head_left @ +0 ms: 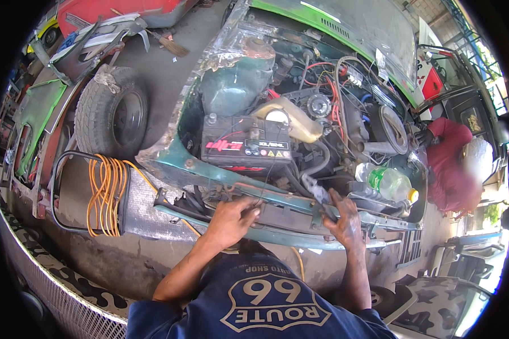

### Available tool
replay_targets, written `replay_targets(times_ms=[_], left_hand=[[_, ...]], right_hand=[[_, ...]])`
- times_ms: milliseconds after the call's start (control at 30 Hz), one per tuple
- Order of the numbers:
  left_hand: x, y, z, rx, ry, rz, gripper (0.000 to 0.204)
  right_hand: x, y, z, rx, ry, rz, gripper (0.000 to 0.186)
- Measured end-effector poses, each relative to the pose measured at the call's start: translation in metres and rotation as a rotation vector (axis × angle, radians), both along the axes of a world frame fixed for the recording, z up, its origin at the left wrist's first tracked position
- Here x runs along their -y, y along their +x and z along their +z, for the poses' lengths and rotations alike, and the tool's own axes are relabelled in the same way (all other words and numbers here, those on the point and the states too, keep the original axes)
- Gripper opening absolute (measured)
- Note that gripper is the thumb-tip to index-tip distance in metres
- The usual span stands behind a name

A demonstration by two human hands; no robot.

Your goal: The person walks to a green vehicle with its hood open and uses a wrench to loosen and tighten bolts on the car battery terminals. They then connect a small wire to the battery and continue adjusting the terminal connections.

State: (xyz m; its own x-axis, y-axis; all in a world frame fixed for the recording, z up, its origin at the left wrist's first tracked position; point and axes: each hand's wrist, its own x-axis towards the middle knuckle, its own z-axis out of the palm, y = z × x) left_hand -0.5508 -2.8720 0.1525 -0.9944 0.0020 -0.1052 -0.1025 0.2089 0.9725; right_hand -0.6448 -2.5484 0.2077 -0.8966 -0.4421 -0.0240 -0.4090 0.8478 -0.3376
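Both my hands are at the front of a green car's open engine bay (300, 101). My left hand (232, 222) is at the front crossbar (283, 198), its fingers bent and close together beside a thin wire; what they pinch, if anything, is too small to make out. To its right, my right hand (344, 219) is curled at the same bar around something dark I cannot make out. A whitish-grey piece (315, 189) lies just ahead of its fingertips. Behind the bar, between my hands and to the left, sits a black battery (246, 141).
A clear plastic bottle (390, 183) with a yellow cap lies at the bay's front right. Another person (449, 164) in red is beyond the right fender. Left of the car are a loose wheel (112, 110) and a coiled orange cable (104, 195) on a frame.
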Motion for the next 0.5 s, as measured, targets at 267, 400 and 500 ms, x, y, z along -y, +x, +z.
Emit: replay_targets(times_ms=[267, 400, 500], left_hand=[[0.008, 0.010, 0.022, 0.086, -0.281, 0.210, 0.026], [0.033, -0.016, 0.048, 0.015, -0.439, 0.561, 0.025], [0.048, -0.047, 0.054, -0.145, -0.477, 0.683, 0.024]], right_hand=[[-0.047, 0.000, -0.017, 0.047, -0.017, 0.112, 0.080], [-0.045, 0.002, -0.017, 0.069, -0.015, 0.074, 0.086], [-0.042, 0.003, -0.014, 0.076, -0.014, 0.066, 0.093]])
